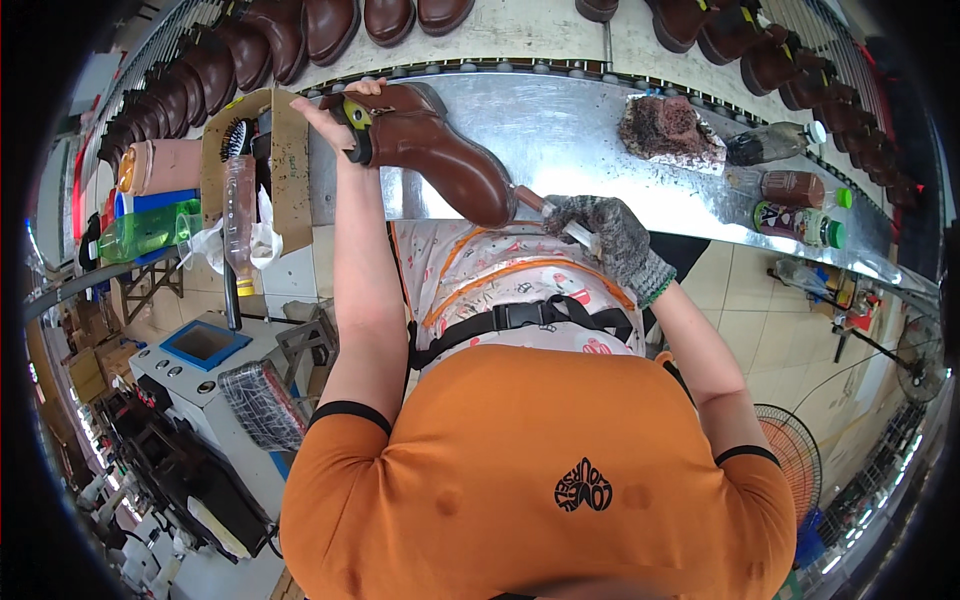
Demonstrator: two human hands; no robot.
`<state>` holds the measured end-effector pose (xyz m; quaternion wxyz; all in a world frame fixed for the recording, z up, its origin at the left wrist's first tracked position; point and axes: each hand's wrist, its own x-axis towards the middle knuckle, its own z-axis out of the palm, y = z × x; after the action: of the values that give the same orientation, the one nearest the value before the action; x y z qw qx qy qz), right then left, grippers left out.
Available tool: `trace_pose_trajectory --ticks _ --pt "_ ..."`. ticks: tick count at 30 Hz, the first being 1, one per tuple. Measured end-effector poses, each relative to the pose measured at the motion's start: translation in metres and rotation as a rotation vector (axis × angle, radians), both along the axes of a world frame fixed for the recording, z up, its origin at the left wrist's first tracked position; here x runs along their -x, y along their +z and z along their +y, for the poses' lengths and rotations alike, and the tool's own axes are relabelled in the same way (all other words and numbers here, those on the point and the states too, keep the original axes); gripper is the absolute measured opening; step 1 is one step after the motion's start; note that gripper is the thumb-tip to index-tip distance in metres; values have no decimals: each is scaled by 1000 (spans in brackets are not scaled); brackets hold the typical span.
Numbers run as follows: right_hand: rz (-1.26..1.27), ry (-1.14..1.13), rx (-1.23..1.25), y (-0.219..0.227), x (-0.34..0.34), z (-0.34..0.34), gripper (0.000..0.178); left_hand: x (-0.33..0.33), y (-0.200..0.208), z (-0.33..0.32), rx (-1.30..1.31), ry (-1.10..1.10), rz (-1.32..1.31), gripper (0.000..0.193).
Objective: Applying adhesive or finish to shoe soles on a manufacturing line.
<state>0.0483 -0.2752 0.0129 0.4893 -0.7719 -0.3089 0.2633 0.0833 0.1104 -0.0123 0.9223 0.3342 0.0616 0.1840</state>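
Observation:
My left hand (325, 126) is bare and wraps around the upper end of a brown leather boot (450, 160), holding it over the metal table. The boot's toe points down toward me and to the right. A yellow-green insert with a round hole shows at its opening. My right hand (612, 240), in a grey knitted glove, is closed on a slim tool (531, 199) with a brown end and a pale handle; its exact kind is unclear. That brown end is at the boot's toe, touching it or very near.
On the metal table (560, 130), a dark brown-stained lump (662, 122) lies on foil, beside a dark bottle (770, 144) and two green-capped bottles (795, 188). Left stands a cardboard box (292, 170) by a black-bristled brush (237, 138). Brown boots (330, 28) line the rack beyond.

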Motion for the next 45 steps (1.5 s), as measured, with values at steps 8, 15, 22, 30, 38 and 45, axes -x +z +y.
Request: trace_pose_trajectory --ticks 8,15,22,30,38,45 --pt "825 -347 -368 -25 -4 -15 84 -14 -4 -37 -203 405 165 85" --pt "938 -517 -444 -14 10 -11 85 -2 -22 -10 -1094 448 331 85" --pt "899 -558 -449 -5 17 -27 86 1 15 -44 -1369 599 364 83" --pt "750 -614 -480 5 24 -20 83 36 23 -47 -1456 621 436 80" --pt "656 -643 -423 21 22 -11 77 101 29 -76 -1465 593 646 71" --pt "470 -553 -421 2 12 -17 77 145 62 -124 -1415 405 717 54"
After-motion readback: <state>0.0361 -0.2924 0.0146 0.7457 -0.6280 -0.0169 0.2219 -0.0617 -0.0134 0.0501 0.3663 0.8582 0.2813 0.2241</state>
